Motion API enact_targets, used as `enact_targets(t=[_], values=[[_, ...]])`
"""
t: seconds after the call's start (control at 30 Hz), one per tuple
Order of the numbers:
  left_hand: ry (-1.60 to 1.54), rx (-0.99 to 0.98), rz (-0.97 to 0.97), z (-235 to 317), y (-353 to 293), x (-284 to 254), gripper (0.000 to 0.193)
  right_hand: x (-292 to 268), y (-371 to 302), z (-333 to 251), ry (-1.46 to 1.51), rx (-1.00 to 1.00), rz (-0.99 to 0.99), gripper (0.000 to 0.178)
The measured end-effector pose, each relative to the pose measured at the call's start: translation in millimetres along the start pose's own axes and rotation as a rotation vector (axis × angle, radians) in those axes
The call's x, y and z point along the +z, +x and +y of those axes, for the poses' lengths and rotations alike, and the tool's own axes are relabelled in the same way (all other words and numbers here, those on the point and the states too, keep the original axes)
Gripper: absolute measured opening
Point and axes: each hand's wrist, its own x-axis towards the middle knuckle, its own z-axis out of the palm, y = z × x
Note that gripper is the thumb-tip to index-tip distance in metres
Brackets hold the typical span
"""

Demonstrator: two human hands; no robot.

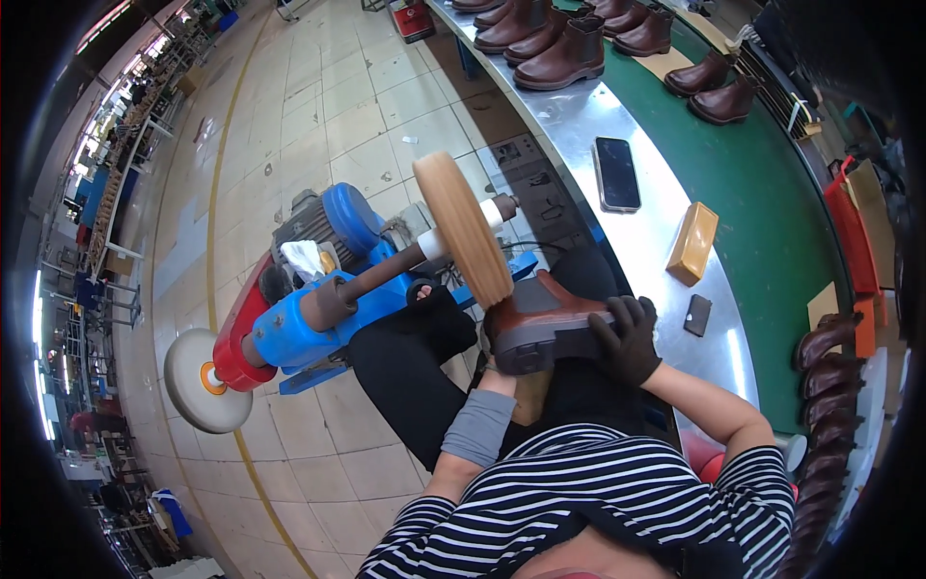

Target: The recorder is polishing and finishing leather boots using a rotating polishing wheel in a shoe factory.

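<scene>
Now, gloved right fingers [607, 333] on brown boot [542, 299], tan wheel [463, 230], dark-screened phone [617, 174]

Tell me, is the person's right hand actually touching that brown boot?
Touching. The head view shows it: the gloved right hand curls over one end of the brown boot, with no gap between.
</scene>
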Motion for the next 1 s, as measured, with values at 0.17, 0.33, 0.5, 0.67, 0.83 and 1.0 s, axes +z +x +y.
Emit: enact_targets(t=[0.17, 0.33, 0.5, 0.67, 0.83, 1.0], values=[[0.075, 0.041, 0.256, 43, -14, 28, 0.04, 12, 44, -1, 0.032, -0.218, 0.063, 0.057], [-0.001, 0.143, 0.288, 79, -33, 36, 0.051, 22, 112, -3, 0.116, -0.496, -0.075, 0.058], [-0.078, 0.188, 0.232, 89, -50, 73, 0.063, -14, 98, 6, 0.197, -0.367, -0.058, 0.069], [-0.164, 0.127, -0.146, 112, -53, 186, 0.075, -61, 46, 55, 0.84, 0.16, 0.165, 0.099], [0.068, 0.272, -0.6, 95, -32, 287, 0.07, -75, -8, 114, 2.223, 0.726, 0.423, 0.081], [0.623, -0.025, -0.363, 52, -34, 277, 0.052, -75, -85, 225, 2.404, 0.758, 1.212, 0.069]])
